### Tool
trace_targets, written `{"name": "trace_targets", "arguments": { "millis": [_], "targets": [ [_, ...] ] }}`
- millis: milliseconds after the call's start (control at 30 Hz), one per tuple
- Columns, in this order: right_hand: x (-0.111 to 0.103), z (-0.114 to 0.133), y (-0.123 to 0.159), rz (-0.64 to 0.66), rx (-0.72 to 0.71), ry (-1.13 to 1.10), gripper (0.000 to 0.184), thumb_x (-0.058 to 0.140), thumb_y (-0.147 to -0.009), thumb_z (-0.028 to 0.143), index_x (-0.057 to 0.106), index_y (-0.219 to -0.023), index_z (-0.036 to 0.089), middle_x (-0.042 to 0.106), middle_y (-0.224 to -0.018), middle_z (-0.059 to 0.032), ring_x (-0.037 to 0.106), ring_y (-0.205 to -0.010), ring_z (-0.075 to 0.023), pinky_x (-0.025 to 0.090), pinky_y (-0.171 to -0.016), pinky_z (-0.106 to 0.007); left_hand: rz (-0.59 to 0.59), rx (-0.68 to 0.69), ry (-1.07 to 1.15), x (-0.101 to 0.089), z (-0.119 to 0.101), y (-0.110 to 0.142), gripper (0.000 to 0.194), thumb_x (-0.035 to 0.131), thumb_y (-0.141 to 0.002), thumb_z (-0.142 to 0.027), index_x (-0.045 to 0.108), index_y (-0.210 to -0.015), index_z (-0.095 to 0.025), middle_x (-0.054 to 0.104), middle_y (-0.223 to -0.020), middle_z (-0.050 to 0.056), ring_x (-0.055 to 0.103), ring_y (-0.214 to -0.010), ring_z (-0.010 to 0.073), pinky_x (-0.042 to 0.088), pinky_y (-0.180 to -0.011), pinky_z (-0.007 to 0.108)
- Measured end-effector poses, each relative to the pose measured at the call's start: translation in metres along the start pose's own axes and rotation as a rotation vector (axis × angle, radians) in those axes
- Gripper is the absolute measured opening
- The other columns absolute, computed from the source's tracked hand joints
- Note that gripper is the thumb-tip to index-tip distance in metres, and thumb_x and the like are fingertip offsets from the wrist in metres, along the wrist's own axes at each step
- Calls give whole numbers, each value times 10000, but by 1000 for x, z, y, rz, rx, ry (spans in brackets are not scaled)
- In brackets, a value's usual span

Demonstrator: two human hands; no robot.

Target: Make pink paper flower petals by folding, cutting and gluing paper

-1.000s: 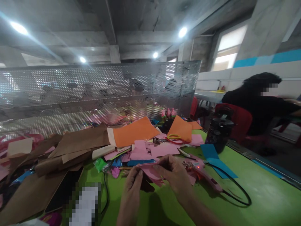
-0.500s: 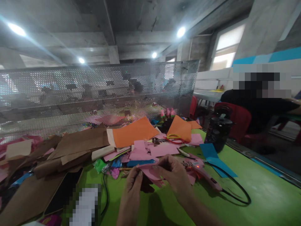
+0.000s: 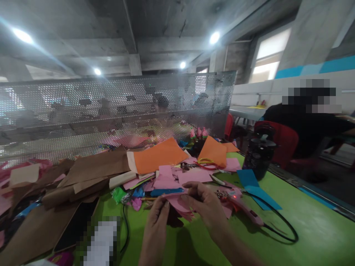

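Note:
A pink craft sheet piece with layered, ragged lower edges is held between my two hands above the green table. My left hand pinches its left side, thumb on the near face. On its right side my right hand grips with thumb and bent fingers. A dark brown piece hangs below the pink one; whether they are joined I cannot tell. Just right of my right hand lies a pink hot glue gun with a red light lit. Its black cord curls across the table.
Orange sheets, brown sheets and pink scraps cover the table's back and left. Scissors lie among them. A dark bottle stands right of a blue sheet. Behind is a perforated metal screen; a person sits at right.
My right hand's fingers have shifted slightly on the pink piece. The view has moved a little; the rest looks the same.

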State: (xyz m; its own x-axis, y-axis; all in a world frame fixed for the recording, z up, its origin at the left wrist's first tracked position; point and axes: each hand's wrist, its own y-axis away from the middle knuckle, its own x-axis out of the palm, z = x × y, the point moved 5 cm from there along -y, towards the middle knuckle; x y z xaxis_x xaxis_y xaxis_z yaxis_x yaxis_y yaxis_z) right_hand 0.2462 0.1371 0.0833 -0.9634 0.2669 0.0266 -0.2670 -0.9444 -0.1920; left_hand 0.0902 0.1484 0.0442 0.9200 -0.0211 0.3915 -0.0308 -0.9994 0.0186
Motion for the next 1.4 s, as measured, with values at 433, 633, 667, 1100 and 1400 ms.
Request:
{"name": "trace_targets", "arguments": {
  "millis": [433,633,667,1100,1400],
  "targets": [
    [3,4,3,43,92,-39,314,813,-607,420,699,-744,162,646,-657,-7,557,-623,-163,428,-580,-271,54,-16,23,2,9,-5,544,756,-642,-575,646,-982,-165,678,-629,-3,657,-495,168,502,-452,236],
    [3,1,2,47,78,-29,293,806,-619,410,694,-734,165,625,-651,8,534,-620,-149,411,-582,-258,60,11,-2,4,4,-4,514,743,-658,-566,656,-954,-155,681,-643,12,646,-496,162,462,-425,219],
    [3,1,1,45,73,-23,292,805,-619,411,692,-730,165,623,-648,9,533,-618,-149,410,-580,-258,60,15,-6,4,2,-3,495,737,-670,-558,654,-945,-155,679,-640,12,640,-487,158,453,-422,216],
    [6,3,4,112,29,21,264,768,-684,424,677,-739,183,644,-663,-7,577,-637,-171,451,-597,-276,48,181,-69,-2,-26,-5,343,794,-653,-408,691,-884,-177,714,-787,44,637,-704,158,471,-641,223],
    [9,4,6,163,4,44,220,762,-711,380,679,-734,177,646,-661,1,579,-624,-155,439,-572,-254,23,176,-155,-3,-27,-3,239,753,-693,-377,701,-802,-171,730,-762,48,653,-672,171,485,-614,235]
  ]
}}
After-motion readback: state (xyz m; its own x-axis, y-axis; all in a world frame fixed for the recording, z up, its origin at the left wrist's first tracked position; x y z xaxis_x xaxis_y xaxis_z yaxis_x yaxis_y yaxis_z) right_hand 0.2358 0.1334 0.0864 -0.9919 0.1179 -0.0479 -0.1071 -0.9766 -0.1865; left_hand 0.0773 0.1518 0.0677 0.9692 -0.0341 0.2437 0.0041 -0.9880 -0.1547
